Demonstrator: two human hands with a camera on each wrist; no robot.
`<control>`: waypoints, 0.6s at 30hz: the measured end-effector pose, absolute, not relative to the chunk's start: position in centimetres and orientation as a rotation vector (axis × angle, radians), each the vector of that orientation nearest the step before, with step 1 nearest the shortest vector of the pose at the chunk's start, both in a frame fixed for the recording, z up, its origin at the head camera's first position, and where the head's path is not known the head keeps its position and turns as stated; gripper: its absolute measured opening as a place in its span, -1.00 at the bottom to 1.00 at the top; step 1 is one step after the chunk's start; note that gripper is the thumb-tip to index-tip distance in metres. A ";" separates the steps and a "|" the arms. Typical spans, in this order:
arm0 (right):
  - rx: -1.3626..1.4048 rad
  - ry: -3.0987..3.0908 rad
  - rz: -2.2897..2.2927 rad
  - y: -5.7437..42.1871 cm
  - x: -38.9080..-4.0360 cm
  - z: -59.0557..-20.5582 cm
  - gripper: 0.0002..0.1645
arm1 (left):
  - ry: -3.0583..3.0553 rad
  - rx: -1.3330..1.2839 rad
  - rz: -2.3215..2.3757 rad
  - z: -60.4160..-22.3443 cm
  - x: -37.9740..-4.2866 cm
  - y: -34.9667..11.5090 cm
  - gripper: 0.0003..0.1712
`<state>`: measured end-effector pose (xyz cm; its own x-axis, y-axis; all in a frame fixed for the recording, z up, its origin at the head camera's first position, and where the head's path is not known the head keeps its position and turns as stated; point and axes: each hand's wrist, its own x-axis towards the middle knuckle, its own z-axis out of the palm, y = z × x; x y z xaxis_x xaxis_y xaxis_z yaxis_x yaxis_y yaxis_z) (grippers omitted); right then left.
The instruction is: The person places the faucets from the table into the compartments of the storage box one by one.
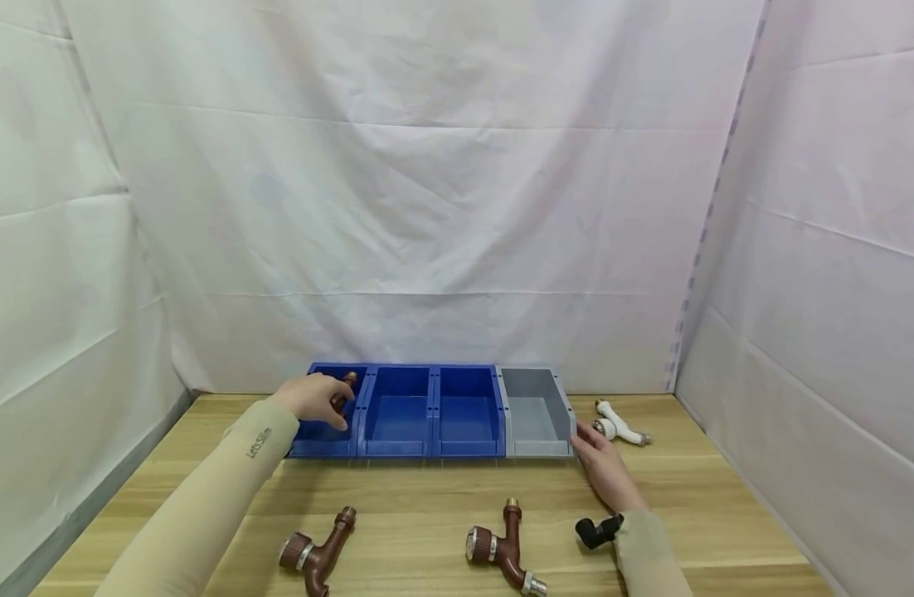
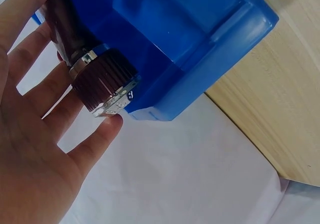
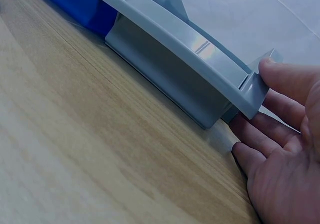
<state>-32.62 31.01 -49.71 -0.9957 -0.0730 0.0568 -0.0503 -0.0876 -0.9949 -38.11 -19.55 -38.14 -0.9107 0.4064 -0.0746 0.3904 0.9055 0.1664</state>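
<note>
Left hand [image 1: 313,397] grips a brown faucet [image 2: 104,78] right over the leftmost blue bin [image 1: 321,448], right hand [image 1: 606,469] just pinches the gray bin [image 1: 539,448] by its side.

I see a pale wooden table [image 1: 412,514] across the lower part of the frame, its grain running sideways, with a row of three blue bins [image 1: 396,449] standing near its back edge around the centre and a grey bin [image 1: 539,448] closing the row on the right. Nearer me lie one brown tap [image 1: 326,557] at lower left, a second brown tap [image 1: 510,549] at bottom centre, and a black elbow-shaped fitting [image 1: 595,535], partly covered, at lower right. A white tap [image 1: 619,427] lies just right of the grey bin.
</note>
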 end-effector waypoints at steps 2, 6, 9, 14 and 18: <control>-0.152 2.093 -2.308 30.9 -32.6 -49.7 -0.30 | 2.955 0.619 0.228 -38.3 -38.1 -19.6 -0.39; -0.150 2.104 -2.298 30.9 -32.8 -49.8 -0.32 | 2.951 0.623 0.215 -38.2 -38.0 -19.7 -0.40; -0.126 2.131 -2.276 30.8 -33.0 -50.0 -0.32 | 2.953 0.617 0.206 -38.1 -37.8 -19.7 -0.40; -0.107 2.148 -2.260 30.8 -33.0 -50.3 -0.31 | 2.943 0.603 0.217 -38.4 -37.6 -19.5 -0.39; -0.111 2.162 -2.250 30.9 -32.9 -50.5 -0.29 | 2.940 0.605 0.222 -38.9 -37.7 -19.3 -0.41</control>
<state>-32.93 30.87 -50.53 -0.9973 -0.0628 0.0383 -0.0358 -0.0411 -0.9985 -37.68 -19.34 -38.95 -0.9109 0.4006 -0.0991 0.3811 0.9087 0.1701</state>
